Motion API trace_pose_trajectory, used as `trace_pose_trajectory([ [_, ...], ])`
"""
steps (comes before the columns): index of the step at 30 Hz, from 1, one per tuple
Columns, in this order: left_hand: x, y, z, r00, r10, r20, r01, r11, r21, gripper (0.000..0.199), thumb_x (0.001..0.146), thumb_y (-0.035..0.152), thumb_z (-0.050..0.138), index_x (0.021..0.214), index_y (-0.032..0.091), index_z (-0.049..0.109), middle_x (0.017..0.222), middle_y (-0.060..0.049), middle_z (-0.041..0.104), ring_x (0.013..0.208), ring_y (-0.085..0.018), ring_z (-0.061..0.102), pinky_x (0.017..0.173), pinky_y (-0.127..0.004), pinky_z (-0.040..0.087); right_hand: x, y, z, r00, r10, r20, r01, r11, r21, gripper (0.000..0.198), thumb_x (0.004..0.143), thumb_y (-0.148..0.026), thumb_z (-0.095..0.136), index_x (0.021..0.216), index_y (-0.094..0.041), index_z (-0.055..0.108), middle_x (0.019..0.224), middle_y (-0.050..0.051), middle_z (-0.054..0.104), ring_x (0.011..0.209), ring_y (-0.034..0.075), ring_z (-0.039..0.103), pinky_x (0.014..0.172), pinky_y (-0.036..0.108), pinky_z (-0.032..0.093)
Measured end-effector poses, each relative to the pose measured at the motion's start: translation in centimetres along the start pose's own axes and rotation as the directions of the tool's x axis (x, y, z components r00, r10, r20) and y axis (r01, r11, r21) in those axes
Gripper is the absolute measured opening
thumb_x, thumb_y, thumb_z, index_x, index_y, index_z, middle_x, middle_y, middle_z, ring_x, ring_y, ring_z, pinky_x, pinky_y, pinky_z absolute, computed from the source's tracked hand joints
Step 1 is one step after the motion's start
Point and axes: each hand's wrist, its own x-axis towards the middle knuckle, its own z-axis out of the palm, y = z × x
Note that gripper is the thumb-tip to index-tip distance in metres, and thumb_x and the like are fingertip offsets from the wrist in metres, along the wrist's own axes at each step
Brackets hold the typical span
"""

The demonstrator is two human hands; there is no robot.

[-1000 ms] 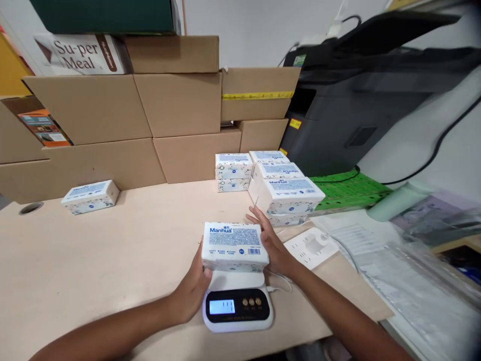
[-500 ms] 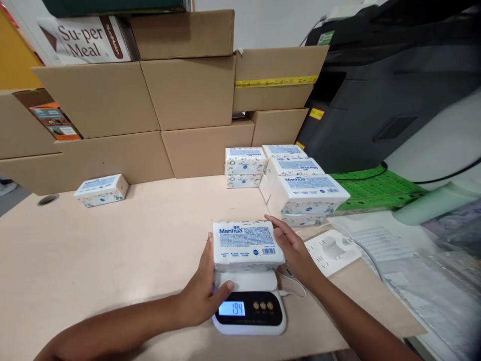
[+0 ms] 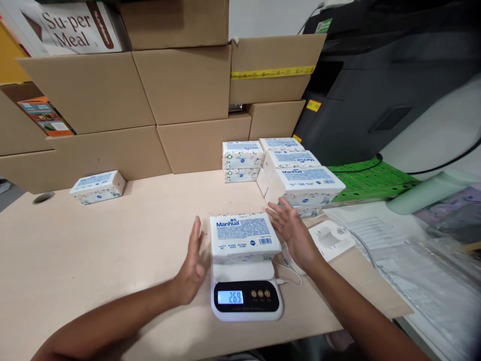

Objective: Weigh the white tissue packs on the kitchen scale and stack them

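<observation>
A white and blue Manhua tissue pack point(image 3: 244, 236) rests on a white digital scale point(image 3: 244, 272), whose lit display reads 2.69. To the left of the pack, my left hand point(image 3: 191, 271) is held open, fingers extended and a small gap from it. My right hand point(image 3: 293, 233) is open at the pack's right edge, fingers spread and holding nothing; whether its fingertips still brush the pack I cannot tell. Behind my right hand stand stacked tissue packs point(image 3: 306, 183), with another short stack point(image 3: 242, 161) beside them.
A single tissue pack point(image 3: 98, 187) lies at the table's left, near a cable hole point(image 3: 43, 198). Cardboard boxes point(image 3: 203, 145) line the back. On the right are a dark machine point(image 3: 361, 100), a green slatted mat point(image 3: 361, 178), a white power strip point(image 3: 332, 240) and cables.
Both hands have let go of the tissue pack and opened, the left moving away to the left. The scale reading went from 1.94 to 2.69. The view has shifted slightly.
</observation>
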Motion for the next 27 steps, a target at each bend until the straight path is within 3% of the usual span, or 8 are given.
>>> trace_pose_trajectory([
  [3,1.9,-0.7,-1.9,0.969,0.094,-0.229,-0.054,0.983,0.174,0.102,0.095,0.092,0.031,0.177,0.038,0.004,0.188,0.002,-0.003,0.174,-0.033,-0.004,0.142,-0.051,0.014,0.2,-0.4,-0.8,1.000,-0.023,0.000,0.023,0.999,-0.022,0.097,0.096,-0.090,0.035,0.171,-0.028,0.033,0.169,0.018,0.053,0.157,0.032,0.052,0.126,0.056,0.046],
  [6,4.3,-1.5,-3.3,0.896,-0.076,-0.438,0.133,0.986,0.101,0.107,0.093,0.094,0.023,0.177,0.029,0.008,0.188,-0.007,0.003,0.174,-0.033,0.004,0.140,-0.051,0.025,0.2,-0.6,-1.4,0.999,-0.052,0.004,0.052,0.997,-0.052,0.089,0.099,-0.086,0.036,0.168,-0.031,0.039,0.166,0.015,0.057,0.156,0.031,0.053,0.126,0.056,0.047],
  [8,5.3,-1.8,-3.6,0.839,-0.211,-0.502,0.226,0.974,-0.032,0.105,0.096,0.091,0.016,0.176,0.025,0.009,0.188,-0.011,0.005,0.174,-0.031,0.009,0.138,-0.049,0.030,0.0,-0.7,-1.5,0.998,-0.059,-0.002,0.059,0.997,-0.057,0.087,0.099,-0.085,0.037,0.166,-0.030,0.042,0.165,0.015,0.058,0.154,0.030,0.055,0.125,0.055,0.047],
  [10,5.7,-2.0,-3.5,0.830,-0.244,-0.502,0.220,0.970,-0.108,0.101,0.098,0.089,0.017,0.176,0.024,0.011,0.188,-0.012,0.005,0.174,-0.029,0.011,0.137,-0.047,0.032,-0.1,-0.8,-1.5,0.999,-0.052,-0.008,0.052,0.998,-0.046,0.086,0.098,-0.087,0.039,0.162,-0.030,0.047,0.163,0.015,0.060,0.152,0.030,0.057,0.125,0.054,0.048],
  [13,5.4,-1.9,-3.1,0.864,-0.203,-0.461,0.168,0.979,-0.117,0.099,0.098,0.090,0.025,0.175,0.028,0.017,0.188,-0.008,0.005,0.174,-0.028,0.011,0.138,-0.048,0.027,-0.2,-0.8,-1.4,0.998,-0.051,-0.022,0.051,0.999,-0.016,0.084,0.096,-0.089,0.041,0.153,-0.030,0.057,0.160,0.014,0.063,0.151,0.031,0.058,0.123,0.055,0.050],
  [17,5.0,-1.7,-2.9,0.874,-0.203,-0.442,0.165,0.979,-0.123,0.099,0.094,0.094,0.028,0.173,0.034,0.022,0.188,-0.004,0.003,0.174,-0.027,0.009,0.140,-0.051,0.021,-0.3,-0.8,-1.2,0.997,-0.055,-0.055,0.058,0.997,0.050,0.081,0.093,-0.091,0.045,0.142,-0.031,0.066,0.157,0.012,0.066,0.150,0.033,0.059,0.122,0.056,0.051],
  [27,5.0,-1.6,-2.8,0.900,-0.195,-0.389,0.175,0.981,-0.087,0.099,0.094,0.094,0.028,0.172,0.032,0.025,0.188,-0.005,0.007,0.174,-0.029,0.004,0.141,-0.052,0.017,-0.3,-0.1,-1.0,0.998,0.012,-0.062,-0.007,0.998,0.068,0.086,0.092,-0.093,0.045,0.146,-0.029,0.065,0.158,0.013,0.065,0.152,0.032,0.057,0.128,0.058,0.045],
])
